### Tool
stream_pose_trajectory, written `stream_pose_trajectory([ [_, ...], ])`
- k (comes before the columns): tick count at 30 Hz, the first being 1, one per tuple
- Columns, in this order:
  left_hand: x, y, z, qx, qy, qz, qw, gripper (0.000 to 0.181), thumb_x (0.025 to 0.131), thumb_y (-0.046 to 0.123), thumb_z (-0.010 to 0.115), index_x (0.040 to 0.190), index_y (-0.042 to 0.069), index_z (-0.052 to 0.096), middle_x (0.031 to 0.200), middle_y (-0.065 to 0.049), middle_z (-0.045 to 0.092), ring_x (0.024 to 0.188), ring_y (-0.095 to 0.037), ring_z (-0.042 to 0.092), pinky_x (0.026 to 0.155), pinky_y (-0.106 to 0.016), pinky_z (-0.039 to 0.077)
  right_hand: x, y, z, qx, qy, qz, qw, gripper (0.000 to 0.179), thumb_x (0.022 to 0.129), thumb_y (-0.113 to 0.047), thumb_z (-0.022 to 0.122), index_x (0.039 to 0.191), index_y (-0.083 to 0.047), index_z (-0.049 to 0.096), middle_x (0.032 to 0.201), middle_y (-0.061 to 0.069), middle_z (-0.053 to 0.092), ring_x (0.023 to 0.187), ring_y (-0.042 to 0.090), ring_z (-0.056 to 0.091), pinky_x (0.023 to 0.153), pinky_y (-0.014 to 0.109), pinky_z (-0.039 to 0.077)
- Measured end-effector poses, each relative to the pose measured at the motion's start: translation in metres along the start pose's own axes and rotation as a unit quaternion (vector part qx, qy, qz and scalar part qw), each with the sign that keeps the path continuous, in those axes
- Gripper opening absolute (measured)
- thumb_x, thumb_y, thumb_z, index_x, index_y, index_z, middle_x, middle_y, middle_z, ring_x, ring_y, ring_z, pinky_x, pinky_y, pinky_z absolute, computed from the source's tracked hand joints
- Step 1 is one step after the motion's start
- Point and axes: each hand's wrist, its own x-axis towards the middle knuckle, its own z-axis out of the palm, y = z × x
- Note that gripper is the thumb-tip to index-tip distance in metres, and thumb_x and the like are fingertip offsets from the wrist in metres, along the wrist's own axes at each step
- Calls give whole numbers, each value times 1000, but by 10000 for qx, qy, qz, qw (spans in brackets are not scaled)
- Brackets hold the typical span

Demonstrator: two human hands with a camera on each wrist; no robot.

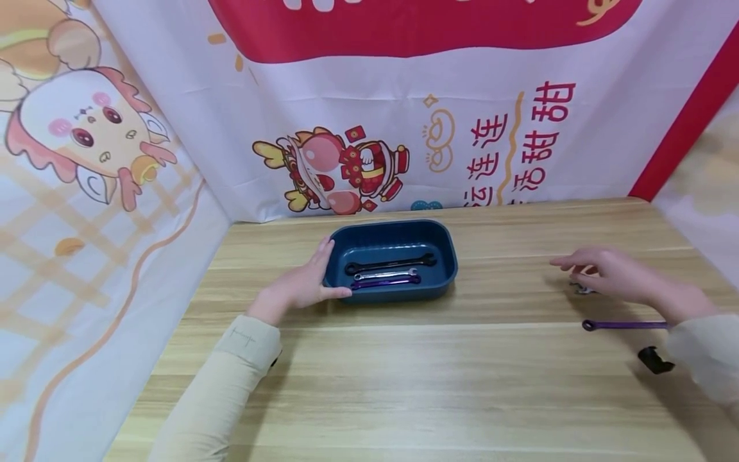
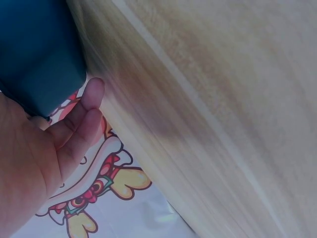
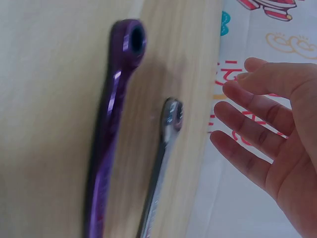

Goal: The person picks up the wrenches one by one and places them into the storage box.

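My left hand (image 1: 300, 282) rests against the left end of a dark blue plastic tub (image 1: 398, 295), fingers along its side and thumb at the near rim. In the left wrist view its fingers (image 2: 81, 131) lie fairly straight beside the outer wall. Inside the tub are a black wrench (image 1: 392, 263), a silver wrench (image 1: 383, 274) and a purple wrench (image 1: 387, 281). On the right, my right hand (image 1: 620, 276) hovers with loose fingers and nothing in it. Below it lies another silver wrench (image 3: 171, 119), mostly hidden in the head view, alongside a second purple wrench (image 3: 111, 109).
The wooden table (image 1: 404, 385) meets a printed cloth backdrop (image 1: 404, 128) just behind the tub. Another printed cloth (image 1: 115, 256) hangs along the left side. A small black object (image 1: 655, 360) shows beside the right sleeve (image 1: 704, 353).
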Motion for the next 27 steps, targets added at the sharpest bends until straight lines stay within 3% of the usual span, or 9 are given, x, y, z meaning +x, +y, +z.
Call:
stream_pose_trajectory([
  [10, 0, 1, 1, -58, -30, -34, 10000, 120, 87, 69, 67, 165, 19, -10, 171, -1, -14, 152, -37, 24, 115, -56, 34, -15, 13, -1, 11, 52, 211, 9998, 40, 81, 11, 78, 119, 1, 75, 100, 4, 74, 84, 3, 65, 67, 27, 58],
  [17, 1, 1, 0, -92, 24, 19, 10000, 118, 89, 67, 67, 165, 18, -8, 172, -3, -12, 153, -36, 23, 116, -55, 33, -24, 20, -4, -33, -118, 477, 9988, 37, 84, 6, 78, 120, -1, 75, 110, 11, 74, 85, 3, 66, 66, 26, 58],
  [27, 1, -2, 2, -88, 48, 38, 9999, 117, 89, 67, 67, 165, 17, -7, 172, -3, -12, 152, -36, 25, 115, -56, 34, -34, 31, -6, -227, -50, 421, 9988, 38, 78, 7, 82, 115, 0, 76, 102, 7, 75, 82, 1, 65, 65, 28, 58],
])
